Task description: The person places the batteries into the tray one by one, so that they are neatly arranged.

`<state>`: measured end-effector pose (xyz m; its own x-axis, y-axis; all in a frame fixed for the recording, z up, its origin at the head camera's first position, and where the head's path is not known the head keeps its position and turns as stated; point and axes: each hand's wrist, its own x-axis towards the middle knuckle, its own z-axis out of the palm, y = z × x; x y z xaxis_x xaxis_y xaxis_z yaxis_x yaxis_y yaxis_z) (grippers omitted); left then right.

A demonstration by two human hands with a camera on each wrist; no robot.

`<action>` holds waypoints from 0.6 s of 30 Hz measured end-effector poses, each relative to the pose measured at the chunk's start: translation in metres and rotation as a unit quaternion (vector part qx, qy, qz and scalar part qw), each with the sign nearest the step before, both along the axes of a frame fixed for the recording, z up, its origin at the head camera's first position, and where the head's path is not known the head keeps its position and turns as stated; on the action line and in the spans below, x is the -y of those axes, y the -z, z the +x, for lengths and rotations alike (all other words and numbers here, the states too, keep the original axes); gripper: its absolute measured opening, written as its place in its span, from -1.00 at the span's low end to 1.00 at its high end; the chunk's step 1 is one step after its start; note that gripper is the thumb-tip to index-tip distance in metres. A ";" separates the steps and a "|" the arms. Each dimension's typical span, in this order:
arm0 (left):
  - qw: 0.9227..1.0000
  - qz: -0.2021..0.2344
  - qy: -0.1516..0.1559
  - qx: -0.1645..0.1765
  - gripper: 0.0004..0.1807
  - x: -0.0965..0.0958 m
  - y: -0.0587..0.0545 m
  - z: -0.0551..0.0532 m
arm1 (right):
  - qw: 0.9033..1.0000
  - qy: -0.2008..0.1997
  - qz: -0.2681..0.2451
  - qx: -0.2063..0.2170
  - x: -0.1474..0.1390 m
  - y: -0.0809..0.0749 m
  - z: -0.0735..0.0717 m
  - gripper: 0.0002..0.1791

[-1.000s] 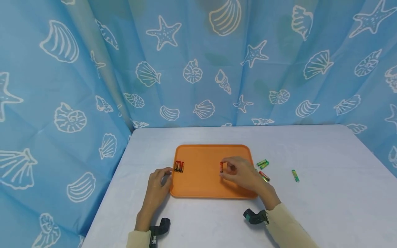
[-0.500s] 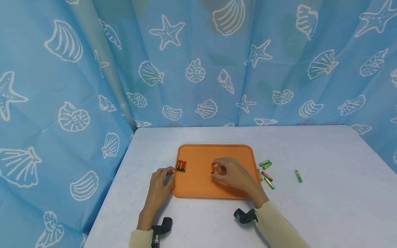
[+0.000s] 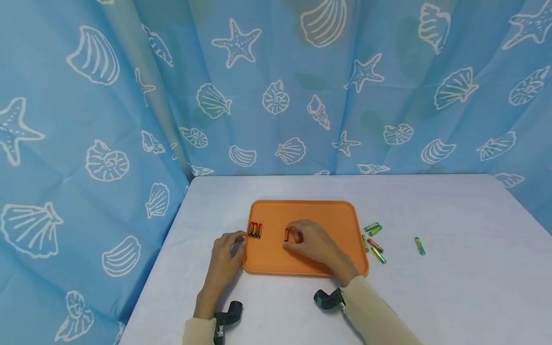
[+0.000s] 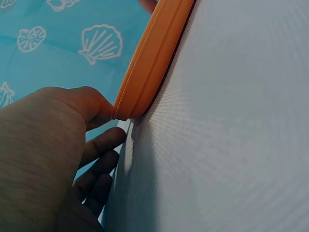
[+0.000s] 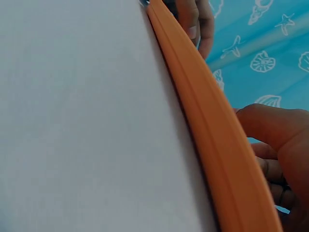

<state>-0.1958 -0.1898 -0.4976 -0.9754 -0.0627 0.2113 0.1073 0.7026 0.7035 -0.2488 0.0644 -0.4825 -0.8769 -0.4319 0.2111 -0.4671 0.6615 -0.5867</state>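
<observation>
Battery: one red-and-black battery point(image 3: 286, 235) sits between the right thumb and forefinger, over the middle of the orange tray point(image 3: 302, 211); whether it touches the tray floor I cannot tell.
Right hand: the right hand point(image 3: 311, 239) reaches in from the near right, arm slanting across the tray's near edge, thumb and forefinger pinching the battery.
Left hand: the left hand point(image 3: 225, 251) lies beside the tray's left side, wrist on the near side, thumb and forefinger bent and apart, touching the rim.
Left wrist view: it shows the thumb point(image 4: 94, 104) against the tray's corner and three loosely bent fingers point(image 4: 104, 140) beside it, hidden in the head view.
Right wrist view: the tray's outer wall runs slantwise between the table point(image 3: 453, 287) and the right hand; the pinched battery cannot be made out, though the head view shows it plainly.
Batteries on the tray: three red-and-black batteries point(image 3: 255, 230) lie side by side near the left rim.
Batteries on the table: five green batteries point(image 3: 375, 230) and one red battery point(image 3: 375, 246), all right of the tray; one green lies well apart.
Backdrop: one blue shell-print curtain point(image 3: 319, 72).
</observation>
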 end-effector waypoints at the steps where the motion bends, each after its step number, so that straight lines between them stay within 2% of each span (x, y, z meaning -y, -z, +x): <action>1: 1.000 -0.002 0.000 -0.001 -0.69 0.000 0.000 0.000 | 1.000 -0.001 0.001 -0.002 0.001 0.001 -0.001 -0.60; 9: 1.000 0.002 0.007 -0.002 -0.69 0.001 0.000 0.000 | 1.000 -0.006 0.006 -0.017 0.015 0.007 -0.007 -0.62; 18: 1.000 0.003 0.000 0.001 -0.69 0.001 0.000 -0.001 | 0.999 -0.010 0.018 -0.033 0.028 0.008 -0.011 -0.64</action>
